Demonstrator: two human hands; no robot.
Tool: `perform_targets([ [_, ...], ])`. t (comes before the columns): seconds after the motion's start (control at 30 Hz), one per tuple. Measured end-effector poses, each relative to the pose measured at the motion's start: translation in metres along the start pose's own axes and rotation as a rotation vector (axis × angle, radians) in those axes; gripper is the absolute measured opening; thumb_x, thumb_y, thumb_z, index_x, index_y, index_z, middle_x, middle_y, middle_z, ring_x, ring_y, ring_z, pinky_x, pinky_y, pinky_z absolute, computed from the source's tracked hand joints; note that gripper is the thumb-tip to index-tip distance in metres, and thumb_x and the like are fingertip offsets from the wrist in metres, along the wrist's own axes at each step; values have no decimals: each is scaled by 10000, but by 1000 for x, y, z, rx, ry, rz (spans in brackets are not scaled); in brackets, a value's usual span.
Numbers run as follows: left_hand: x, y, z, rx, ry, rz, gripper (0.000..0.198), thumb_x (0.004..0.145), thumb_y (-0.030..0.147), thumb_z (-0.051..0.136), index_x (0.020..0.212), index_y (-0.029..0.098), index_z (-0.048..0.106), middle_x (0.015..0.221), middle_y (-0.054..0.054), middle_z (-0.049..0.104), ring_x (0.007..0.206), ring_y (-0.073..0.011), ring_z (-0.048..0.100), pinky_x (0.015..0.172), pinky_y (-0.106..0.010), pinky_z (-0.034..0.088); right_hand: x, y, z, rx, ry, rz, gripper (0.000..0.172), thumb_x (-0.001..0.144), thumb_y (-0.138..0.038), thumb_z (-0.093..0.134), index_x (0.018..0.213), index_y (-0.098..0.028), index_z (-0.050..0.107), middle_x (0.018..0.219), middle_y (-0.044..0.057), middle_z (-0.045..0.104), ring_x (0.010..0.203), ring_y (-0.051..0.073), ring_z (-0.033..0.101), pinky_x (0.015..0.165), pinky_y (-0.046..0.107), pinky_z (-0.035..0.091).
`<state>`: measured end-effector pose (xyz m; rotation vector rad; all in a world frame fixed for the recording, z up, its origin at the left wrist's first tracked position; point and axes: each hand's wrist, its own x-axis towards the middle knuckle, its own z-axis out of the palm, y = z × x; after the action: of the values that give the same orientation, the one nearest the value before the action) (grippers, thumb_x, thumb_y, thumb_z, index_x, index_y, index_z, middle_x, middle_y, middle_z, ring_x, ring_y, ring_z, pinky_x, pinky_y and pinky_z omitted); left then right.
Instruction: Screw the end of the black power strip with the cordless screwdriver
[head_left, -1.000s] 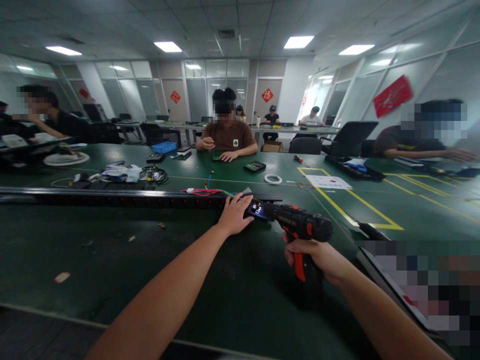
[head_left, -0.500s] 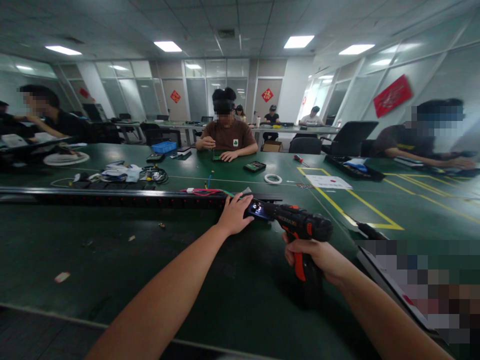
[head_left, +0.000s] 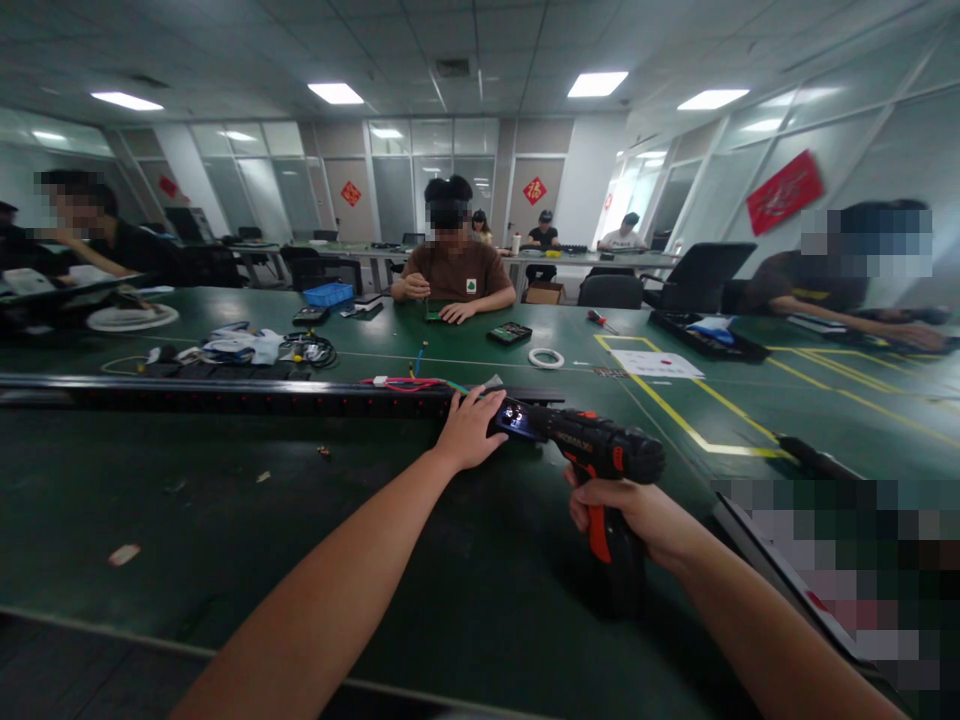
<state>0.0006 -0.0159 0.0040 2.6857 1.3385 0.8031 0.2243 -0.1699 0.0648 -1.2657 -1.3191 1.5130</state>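
We note a black drill [head_left: 609, 450] with a red trigger [head_left: 598, 532], a black strip [head_left: 225, 396] and a dark green table [head_left: 225, 520] with yellow lines [head_left: 673, 414].

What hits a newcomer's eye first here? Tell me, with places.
Front and centre, the right hand grips a black-and-red cordless drill, its nose aimed at a small lit display. The left hand rests on the long black strip that runs across the green table. Across the table sits a person in a brown shirt.
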Motion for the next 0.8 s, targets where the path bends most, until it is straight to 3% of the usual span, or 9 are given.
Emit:
perform_targets([
  [0.8, 0, -2, 2, 5, 9, 11, 734, 916, 416, 642, 1567, 241, 353, 1589, -78, 445, 1504, -319, 284, 1236, -608, 139, 1, 5, -2, 14, 6, -22, 235, 709, -275, 672, 920, -185, 618, 585, 3, 660, 580, 180, 584, 582, 288, 438],
])
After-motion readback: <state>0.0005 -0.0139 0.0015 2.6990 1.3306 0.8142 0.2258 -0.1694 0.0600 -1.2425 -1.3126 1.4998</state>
